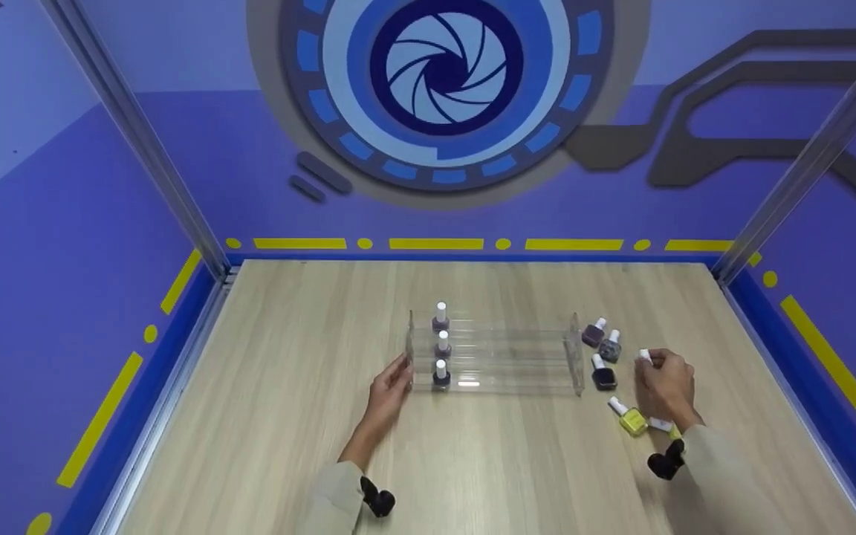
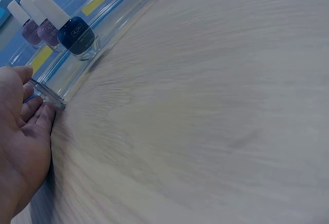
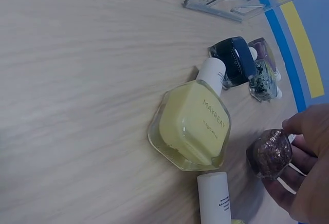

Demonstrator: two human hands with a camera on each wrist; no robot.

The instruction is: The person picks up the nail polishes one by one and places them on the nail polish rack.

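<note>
A clear tiered rack point(image 1: 502, 364) stands mid-table with three white-capped bottles in a column at its left end; the front one point(image 2: 77, 36) is dark, the two behind purplish. My left hand point(image 1: 389, 390) touches the rack's left end panel, thumb and fingers about its edge point(image 2: 47, 94). At the right, my right hand point(image 1: 669, 383) pinches a glittery brownish bottle point(image 3: 270, 153) by its white cap, thumb and fingers around it. Near it lie a yellow bottle point(image 3: 195, 126), a dark bottle point(image 3: 234, 62), a speckled one point(image 3: 263, 81) and a purple one point(image 1: 594, 334).
Another yellow bottle with a white cap point(image 1: 661, 425) lies beside my right wrist, partly hidden. Metal posts point(image 1: 807, 171) and blue patterned walls point(image 1: 190, 163) enclose the table. The rack's right end panel point(image 1: 575, 354) stands close to the loose bottles.
</note>
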